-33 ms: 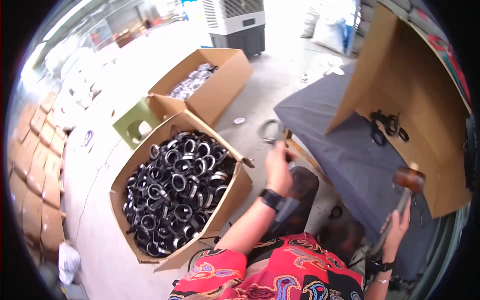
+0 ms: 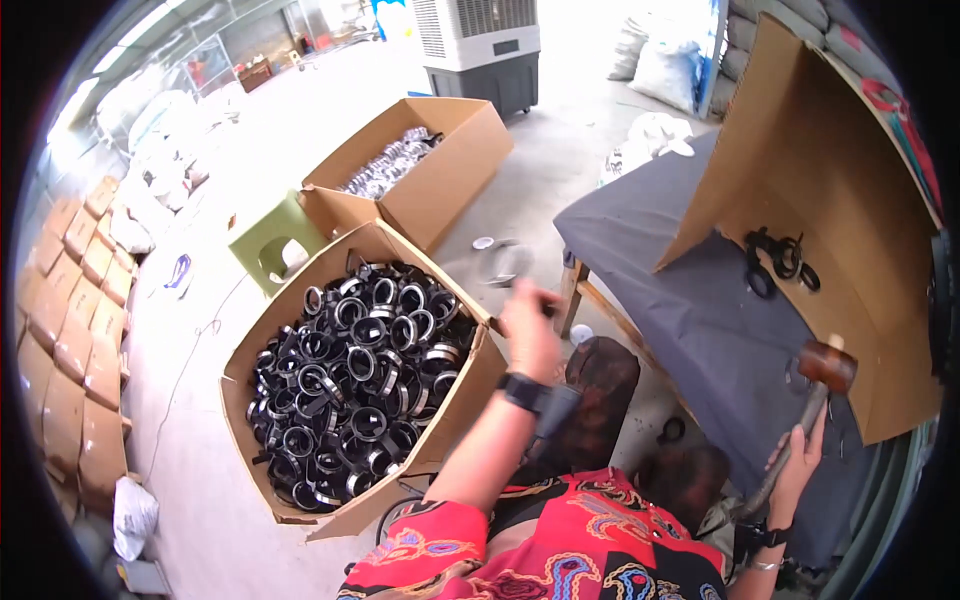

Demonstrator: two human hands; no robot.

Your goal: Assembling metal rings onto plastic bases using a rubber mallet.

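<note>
From above, a person's left hand pinches a motion-blurred ring just right of an open carton heaped with black rings; the right hand, wrapped around a mallet, is farther right of the carton, by a cloth-draped counter.

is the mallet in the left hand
No, the right hand grips the mallet by its handle, and the left hand is well apart from it.

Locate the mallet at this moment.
In the head view, the mallet is toward the right, held in the right hand, its brown head seen against the cardboard box and dark cloth.
</note>
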